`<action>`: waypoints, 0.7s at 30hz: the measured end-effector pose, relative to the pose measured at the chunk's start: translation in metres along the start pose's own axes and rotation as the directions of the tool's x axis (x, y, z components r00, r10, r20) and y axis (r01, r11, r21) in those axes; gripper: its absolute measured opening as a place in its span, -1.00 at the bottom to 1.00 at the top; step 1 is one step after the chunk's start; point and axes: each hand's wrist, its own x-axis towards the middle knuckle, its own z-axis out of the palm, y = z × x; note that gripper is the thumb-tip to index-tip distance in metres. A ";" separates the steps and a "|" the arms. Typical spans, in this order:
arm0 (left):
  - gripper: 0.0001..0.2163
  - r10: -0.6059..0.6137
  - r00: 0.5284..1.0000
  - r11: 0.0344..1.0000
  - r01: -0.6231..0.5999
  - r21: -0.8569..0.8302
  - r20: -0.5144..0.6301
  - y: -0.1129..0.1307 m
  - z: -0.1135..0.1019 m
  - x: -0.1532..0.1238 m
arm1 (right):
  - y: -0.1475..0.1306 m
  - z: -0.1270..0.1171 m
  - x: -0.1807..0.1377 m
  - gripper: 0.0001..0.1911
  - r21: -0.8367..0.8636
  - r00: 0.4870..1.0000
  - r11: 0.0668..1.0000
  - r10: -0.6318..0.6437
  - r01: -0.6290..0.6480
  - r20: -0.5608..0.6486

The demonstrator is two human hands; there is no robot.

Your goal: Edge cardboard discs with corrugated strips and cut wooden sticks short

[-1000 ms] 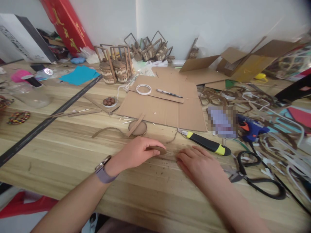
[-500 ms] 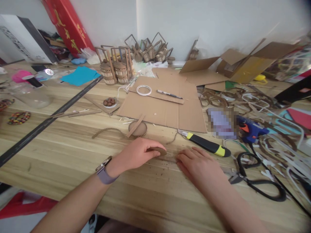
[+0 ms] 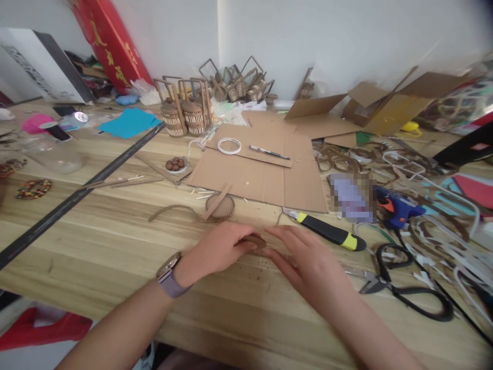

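Observation:
My left hand (image 3: 221, 250) pinches a small round brown cardboard disc (image 3: 256, 241) between thumb and fingers, just above the wooden table (image 3: 215, 313). My right hand (image 3: 308, 253) is at the disc's right side, thumb and fingers apart, its fingertips close to the rim; whether they touch it I cannot tell. Just beyond my hands lies a round cardboard piece with a corrugated edge (image 3: 226, 209), a flat cardboard strip (image 3: 216, 201) resting across it. A curved corrugated strip (image 3: 173, 206) lies to its left. Brown crumbs are scattered on the wood beneath my hands.
To the right are a utility knife (image 3: 327, 232), black-handled scissors (image 3: 393, 285), a blue glue gun (image 3: 400, 205) and tangled paper strips. Farther back lie a cardboard sheet (image 3: 254, 180) with a tape roll (image 3: 229, 146) and pen (image 3: 269, 152), a nut dish (image 3: 176, 165) and small baskets (image 3: 196, 117).
My right hand has lifted off the table and moved left to the disc, its thumb and fingers spreading. My left hand still holds the disc. The view has shifted slightly.

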 end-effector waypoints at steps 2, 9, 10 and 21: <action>-0.86 0.006 1.000 1.000 -0.006 -0.009 -0.003 0.001 0.002 0.001 | -0.008 0.006 0.008 -0.80 0.024 1.000 1.000 -0.002 0.001 0.031; -0.78 -0.062 0.998 0.943 0.064 0.326 -0.018 0.002 -0.016 -0.010 | -0.004 0.021 0.012 -0.79 -0.094 0.997 0.996 0.002 0.006 0.083; -0.74 -0.068 0.998 0.920 0.065 0.387 -0.006 0.001 -0.021 -0.013 | -0.003 0.021 0.012 -0.79 -0.099 0.996 0.995 0.001 0.008 0.091; -0.98 -0.065 0.996 0.906 0.032 0.423 0.064 -0.030 -0.023 -0.018 | -0.002 0.023 0.010 -0.83 -0.066 0.995 0.998 -0.007 0.013 0.096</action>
